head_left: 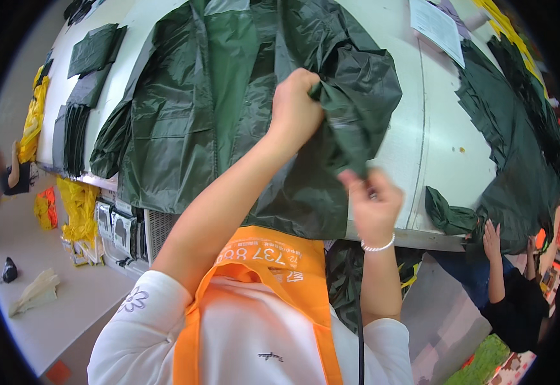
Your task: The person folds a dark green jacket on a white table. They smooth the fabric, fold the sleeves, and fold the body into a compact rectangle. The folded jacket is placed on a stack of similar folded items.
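Note:
A shiny dark green rain jacket [171, 122] lies spread on the white table in front of me, its front parted over a lighter green lining. My left hand [296, 106] is closed in a fist on the bunched cloth of the jacket's right-hand side. Lower and to the right, my right hand [376, 199] pinches the tapered end of that cloth, which looks like a sleeve, at the table's near edge. This hand is slightly blurred, and a small dark spot shows between its fingers. The cloth stretches between both hands.
Folded dark green garments [94, 51] lie at the left of the table [398, 141]. On the right are more dark green garments [504, 128] and a white printed sheet [437, 29]. A co-worker [514, 301] touches cloth at the right edge. Yellow bags [75, 205] hang at left.

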Available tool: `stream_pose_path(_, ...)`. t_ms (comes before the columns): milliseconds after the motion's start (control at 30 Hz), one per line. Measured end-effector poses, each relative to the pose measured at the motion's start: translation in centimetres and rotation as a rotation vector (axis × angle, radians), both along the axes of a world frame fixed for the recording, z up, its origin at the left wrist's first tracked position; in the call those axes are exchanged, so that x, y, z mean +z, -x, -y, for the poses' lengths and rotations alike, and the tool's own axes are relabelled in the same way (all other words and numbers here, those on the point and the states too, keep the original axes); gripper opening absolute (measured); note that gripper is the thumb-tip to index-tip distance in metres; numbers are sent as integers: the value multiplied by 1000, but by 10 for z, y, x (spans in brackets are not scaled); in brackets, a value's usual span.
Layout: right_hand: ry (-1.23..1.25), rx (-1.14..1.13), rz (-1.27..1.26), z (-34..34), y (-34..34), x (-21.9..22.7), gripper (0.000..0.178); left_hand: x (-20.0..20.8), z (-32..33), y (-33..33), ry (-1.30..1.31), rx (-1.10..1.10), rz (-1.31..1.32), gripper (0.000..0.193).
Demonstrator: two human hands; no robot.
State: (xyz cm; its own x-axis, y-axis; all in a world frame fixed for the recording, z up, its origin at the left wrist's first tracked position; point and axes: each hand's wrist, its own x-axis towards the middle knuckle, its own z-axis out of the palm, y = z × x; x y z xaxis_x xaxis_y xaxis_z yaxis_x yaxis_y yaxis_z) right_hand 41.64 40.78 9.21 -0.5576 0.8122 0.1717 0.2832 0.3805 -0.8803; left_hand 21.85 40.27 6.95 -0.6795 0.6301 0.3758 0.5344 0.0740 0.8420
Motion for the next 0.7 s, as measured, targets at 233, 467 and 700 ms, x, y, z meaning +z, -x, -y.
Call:
stream_pose_path(233,-86,-482,-268,-50,-21,-11,21,26,60,-82,47,-659,363,16)
stream_pose_path(467,-256,-422,-327,-26,-42,-19,24,38,38,-29,122,-165,-139,15)
stream_pose_path(700,-222,-418,-283,-27,-59,-14,26,47,66,-48,129,-454,321,23)
